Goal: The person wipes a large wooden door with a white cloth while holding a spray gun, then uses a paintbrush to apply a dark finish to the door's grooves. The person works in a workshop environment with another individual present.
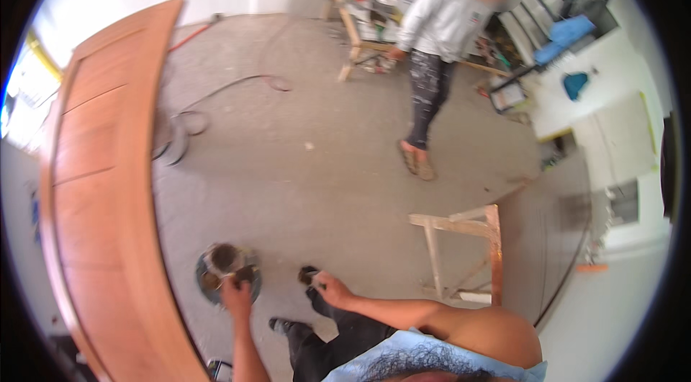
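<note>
My left hand reaches down to a round, dark-rimmed container on the floor, its fingers bent together. Against those fingers is a pale vessel with a dark, round top; blur hides exactly what they grip. My right hand is closed near my foot, with a small brown and black piece at its fingertips. I cannot make out what kind of thing that is. To the left of both hands stretches a reddish-brown wooden door, raised above the floor.
Ahead on the right stands another person, near a cluttered wooden workbench. A sawhorse supports a dark panel at my right. A looped hose lies on the floor beside the door.
</note>
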### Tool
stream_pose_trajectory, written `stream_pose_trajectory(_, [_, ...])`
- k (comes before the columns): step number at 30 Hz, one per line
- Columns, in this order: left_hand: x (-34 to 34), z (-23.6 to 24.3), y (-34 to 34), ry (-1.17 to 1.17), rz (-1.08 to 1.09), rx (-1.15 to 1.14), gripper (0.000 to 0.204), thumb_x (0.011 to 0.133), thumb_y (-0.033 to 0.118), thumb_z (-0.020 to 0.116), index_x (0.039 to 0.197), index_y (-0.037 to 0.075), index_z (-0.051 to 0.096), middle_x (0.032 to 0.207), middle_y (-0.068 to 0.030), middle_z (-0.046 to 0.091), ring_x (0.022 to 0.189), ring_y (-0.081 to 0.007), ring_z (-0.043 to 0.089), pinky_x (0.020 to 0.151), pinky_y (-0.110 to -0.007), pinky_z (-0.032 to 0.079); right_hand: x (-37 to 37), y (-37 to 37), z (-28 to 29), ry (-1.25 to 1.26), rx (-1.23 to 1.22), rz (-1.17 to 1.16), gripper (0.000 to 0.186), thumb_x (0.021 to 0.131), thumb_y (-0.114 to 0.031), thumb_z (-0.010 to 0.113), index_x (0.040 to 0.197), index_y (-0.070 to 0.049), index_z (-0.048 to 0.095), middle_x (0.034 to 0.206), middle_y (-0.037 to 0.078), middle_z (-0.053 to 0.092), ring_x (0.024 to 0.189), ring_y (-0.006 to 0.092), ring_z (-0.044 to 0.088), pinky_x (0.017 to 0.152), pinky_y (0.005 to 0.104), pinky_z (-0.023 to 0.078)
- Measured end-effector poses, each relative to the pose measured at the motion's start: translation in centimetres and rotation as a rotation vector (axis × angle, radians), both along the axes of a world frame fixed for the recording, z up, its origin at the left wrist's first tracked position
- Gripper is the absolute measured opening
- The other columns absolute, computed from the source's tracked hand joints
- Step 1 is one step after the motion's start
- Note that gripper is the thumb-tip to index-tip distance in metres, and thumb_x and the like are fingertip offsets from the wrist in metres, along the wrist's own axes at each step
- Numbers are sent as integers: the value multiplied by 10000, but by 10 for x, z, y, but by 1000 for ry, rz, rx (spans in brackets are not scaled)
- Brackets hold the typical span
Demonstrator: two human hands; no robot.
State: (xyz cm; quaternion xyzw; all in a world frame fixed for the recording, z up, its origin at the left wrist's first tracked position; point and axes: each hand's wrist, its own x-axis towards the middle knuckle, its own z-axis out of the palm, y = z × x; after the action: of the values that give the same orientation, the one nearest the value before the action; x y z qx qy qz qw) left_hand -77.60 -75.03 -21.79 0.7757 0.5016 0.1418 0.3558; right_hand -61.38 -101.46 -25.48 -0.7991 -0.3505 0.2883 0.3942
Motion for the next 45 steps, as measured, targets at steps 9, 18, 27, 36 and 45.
stream_pose_trajectory(9, [-42, 222, -93, -274, -142, -504, 269, 873, 144, 751, 1054, -6, 620, 892, -125, 683, 848, -183, 660, 758, -348, 532, -15, 52, 213, -40, 195, 168, 355, 990, -229, 651, 1235, 26, 616, 1060, 220, 668, 1062, 400, 645, 921, 428, 526])
stream_pose_trajectory(18, [-116, 220, -113, -559, 266, -755, 173, 935, 167, 718, 1040, 88, 604, 935, -11, 637, 856, -145, 643, 761, -326, 526, -84, 26, 303, 32, 113, 151, 268, 966, -225, 656, 1097, 5, 615, 868, 203, 687, 828, 395, 681, 745, 441, 527])
stream_pose_trajectory(27, [-27, 263, -101, -1189, 334, -1113, 161, 974, 102, 669, 1079, 141, 553, 1072, -32, 679, 1017, -187, 658, 996, -451, 496, -72, 17, 320, 308, -35, 69, 317, 1009, -259, 635, 1164, 8, 563, 772, 152, 607, 666, 198, 641, 621, 372, 488])
stream_pose_trajectory(36, [183, 276, -105, -1064, 7, -1175, 164, 997, 115, 603, 1157, 125, 568, 1200, -50, 665, 1137, -221, 620, 1052, -460, 447, 109, 5, 310, 120, 223, -53, 325, 992, -223, 660, 1144, 23, 513, 780, 250, 650, 756, 402, 691, 659, 480, 499])
stream_pose_trajectory(45, [441, 316, -174, -705, -535, -1325, 204, 995, 127, 635, 1171, 103, 534, 1215, -67, 654, 1121, -214, 624, 984, -428, 471, 279, -67, 344, 146, 225, -568, 323, 1012, -210, 628, 1131, 47, 474, 883, 321, 656, 863, 493, 668, 719, 512, 495])
